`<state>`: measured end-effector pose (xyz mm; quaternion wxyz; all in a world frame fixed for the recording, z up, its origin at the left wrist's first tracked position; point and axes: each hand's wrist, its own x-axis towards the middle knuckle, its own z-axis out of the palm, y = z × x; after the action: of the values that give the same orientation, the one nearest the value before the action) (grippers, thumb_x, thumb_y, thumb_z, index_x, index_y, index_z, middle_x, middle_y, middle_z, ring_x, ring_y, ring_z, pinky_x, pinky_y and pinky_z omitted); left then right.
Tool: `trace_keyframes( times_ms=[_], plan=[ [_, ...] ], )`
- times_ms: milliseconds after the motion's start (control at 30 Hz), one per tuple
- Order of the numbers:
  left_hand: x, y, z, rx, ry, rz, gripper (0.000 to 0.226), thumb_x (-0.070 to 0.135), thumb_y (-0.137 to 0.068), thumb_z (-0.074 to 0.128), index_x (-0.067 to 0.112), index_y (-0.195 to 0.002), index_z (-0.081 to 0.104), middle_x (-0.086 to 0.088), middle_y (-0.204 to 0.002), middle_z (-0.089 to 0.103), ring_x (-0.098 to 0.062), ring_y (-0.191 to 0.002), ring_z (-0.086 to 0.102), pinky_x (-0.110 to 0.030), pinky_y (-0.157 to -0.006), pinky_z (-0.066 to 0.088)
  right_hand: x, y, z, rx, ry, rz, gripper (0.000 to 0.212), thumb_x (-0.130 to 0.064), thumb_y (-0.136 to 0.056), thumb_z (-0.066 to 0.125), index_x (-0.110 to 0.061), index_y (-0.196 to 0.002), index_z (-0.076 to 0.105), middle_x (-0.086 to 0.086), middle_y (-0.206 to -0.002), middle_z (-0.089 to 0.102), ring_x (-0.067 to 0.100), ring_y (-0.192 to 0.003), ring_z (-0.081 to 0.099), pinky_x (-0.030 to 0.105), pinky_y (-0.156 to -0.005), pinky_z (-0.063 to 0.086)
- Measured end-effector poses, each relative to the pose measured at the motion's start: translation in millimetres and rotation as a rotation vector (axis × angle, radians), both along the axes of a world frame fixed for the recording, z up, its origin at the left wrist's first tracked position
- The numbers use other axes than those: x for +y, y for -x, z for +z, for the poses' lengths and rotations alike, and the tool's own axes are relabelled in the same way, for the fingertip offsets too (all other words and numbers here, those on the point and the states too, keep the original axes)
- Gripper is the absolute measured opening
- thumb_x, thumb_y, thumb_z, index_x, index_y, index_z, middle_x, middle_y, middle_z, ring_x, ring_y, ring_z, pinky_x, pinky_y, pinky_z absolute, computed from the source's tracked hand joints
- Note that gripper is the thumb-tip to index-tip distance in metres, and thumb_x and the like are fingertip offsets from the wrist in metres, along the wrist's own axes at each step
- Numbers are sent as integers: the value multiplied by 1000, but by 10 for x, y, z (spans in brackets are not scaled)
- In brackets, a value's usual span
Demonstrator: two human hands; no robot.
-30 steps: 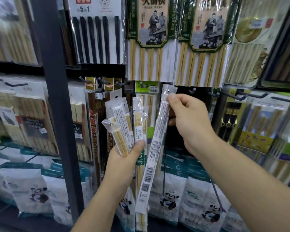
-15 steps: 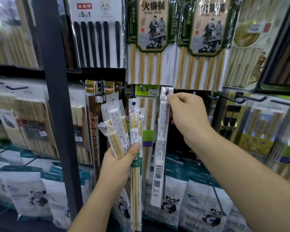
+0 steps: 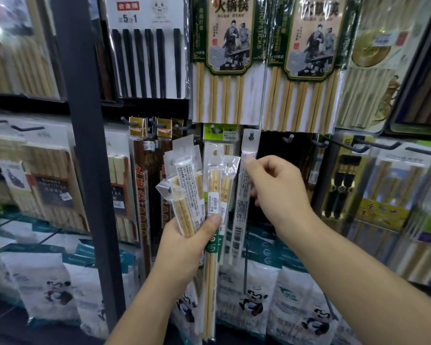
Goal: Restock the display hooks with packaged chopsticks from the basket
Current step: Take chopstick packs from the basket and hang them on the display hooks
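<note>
To the right of the hung packet (image 3: pixel 243 207), a bare hook (image 3: pixel 289 138) juts before a dark gap. The upright post (image 3: pixel 85 170) hems your left. Your right hand (image 3: pixel 279 192), fingers curled, touches that packet's right edge, but I cannot tell whether it grips. Your left hand (image 3: pixel 184 250) clasps the fanned packets (image 3: pixel 187 178) just beside it.

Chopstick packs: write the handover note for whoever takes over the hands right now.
Left hand: grips a fan of several chopstick packs.
Right hand: thumb touches the slim pack; whether it grips is unclear.
Done: the slim pack hangs on its hook.
Left: hang the fanned packs. A bare hook stands just to the right. The basket is not in view.
</note>
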<state>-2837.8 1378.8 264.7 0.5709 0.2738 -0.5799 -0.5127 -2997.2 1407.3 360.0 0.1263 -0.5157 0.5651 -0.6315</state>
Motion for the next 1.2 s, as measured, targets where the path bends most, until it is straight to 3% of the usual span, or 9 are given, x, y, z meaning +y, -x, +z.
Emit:
trace_keyframes(
  times_ms=[67, 233, 400, 500, 633, 767, 900, 1067, 1200],
  plan=[
    [17, 31, 8, 13, 11, -5, 27, 52, -78, 81, 51, -105, 76, 18, -111, 78, 0, -102, 72, -6, -78, 52, 28, -57, -29, 8, -31, 96, 33, -37, -98, 63, -8, -83, 68, 11, -69, 63, 8, -58, 56, 21, -53, 49],
    [36, 70, 5, 36, 9, -11, 28, 44, -81, 80, 52, -107, 76, 17, -113, 77, -1, -105, 72, -8, -80, 52, 51, -84, -10, 61, -13, 132, 29, -26, -101, 59, -9, -80, 69, 13, -71, 66, 8, -57, 56, 18, -48, 46],
    [-16, 57, -37, 96, -43, 30, 44, 49, -77, 82, 29, -116, 77, 10, -114, 79, -7, -106, 73, -21, -86, 58, 20, -23, 159, 72, 103, 51, 28, -25, -103, 55, -14, -79, 65, 12, -71, 64, 12, -59, 56, 22, -53, 47],
    [-13, 45, -26, 119, -47, 22, 45, 55, -70, 82, 41, -112, 77, 14, -115, 78, -2, -106, 72, -8, -78, 54, -22, 8, 246, 73, 127, 26, 31, -26, -103, 55, -7, -81, 64, 13, -66, 60, 13, -58, 54, 20, -53, 46],
    [-11, 44, -28, 112, -54, 20, 49, 60, -66, 81, 43, -111, 77, 16, -116, 77, -1, -107, 71, -20, -88, 50, -61, 36, 269, 72, 133, -2, 35, -26, -103, 55, 0, -82, 63, 19, -68, 59, 14, -58, 52, 17, -52, 43],
    [-5, 47, -19, 110, -53, 3, 40, 44, -79, 79, 34, -117, 76, 15, -119, 76, -3, -111, 71, -26, -92, 48, -80, 47, 269, 57, 116, -9, 36, -26, -103, 54, 0, -80, 62, 20, -67, 59, 14, -57, 52, 16, -51, 43],
    [11, 42, 12, 84, -44, -10, 34, 46, -79, 81, 45, -113, 76, 15, -118, 77, -3, -111, 71, -25, -92, 48, -92, 48, 282, 65, 111, -33, 38, -28, -102, 55, 1, -79, 63, 22, -69, 59, 14, -56, 51, 16, -52, 42],
    [22, 24, 29, 48, -18, -30, 34, 44, -78, 81, 48, -111, 76, 15, -118, 77, -3, -112, 71, -26, -93, 49, -109, 52, 297, 70, 99, -62, 39, -31, -102, 56, -1, -77, 63, 19, -72, 61, 19, -62, 55, 34, -64, 52],
    [44, 16, 36, 56, -1, -44, 32, 42, -77, 81, 50, -108, 76, 15, -115, 77, -3, -109, 71, -11, -82, 54, -124, 25, 310, 41, 91, -60, 39, -30, -101, 57, -1, -76, 61, 11, -66, 58, 20, -65, 56, 49, -75, 58]
  ],
)
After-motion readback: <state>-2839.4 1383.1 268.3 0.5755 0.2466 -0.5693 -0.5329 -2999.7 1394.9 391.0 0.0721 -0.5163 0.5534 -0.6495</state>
